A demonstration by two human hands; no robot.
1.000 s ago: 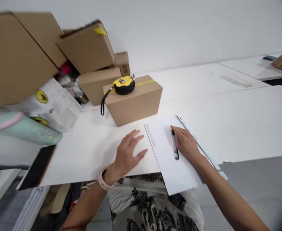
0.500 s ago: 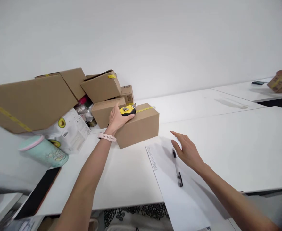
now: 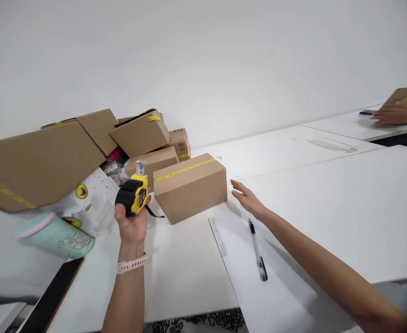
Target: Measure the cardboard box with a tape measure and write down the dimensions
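Note:
My left hand [image 3: 132,226] is closed around a yellow and black tape measure [image 3: 133,194], raised above the table to the left of a cardboard box [image 3: 193,192]. The short metal end of its blade points up, and a black strap dangles beside it. A strip of yellow tape runs along the top of this closed box. Fingers stretched, my right hand [image 3: 248,200] hovers just right of the box, holding nothing. Below it a pen [image 3: 258,252] with a black cap lies on a white paper pad [image 3: 238,259].
Several cardboard boxes [image 3: 139,134] are piled against the wall at left. In front of them lie a white carton [image 3: 95,203] with avocado pictures and a mint tumbler [image 3: 58,236]. At far right, another person's hand [image 3: 396,113] touches a taped box [image 3: 406,95].
My left hand has lifted the tape measure off the box top and moved it left and toward me. My right hand has shifted left, closer to the box.

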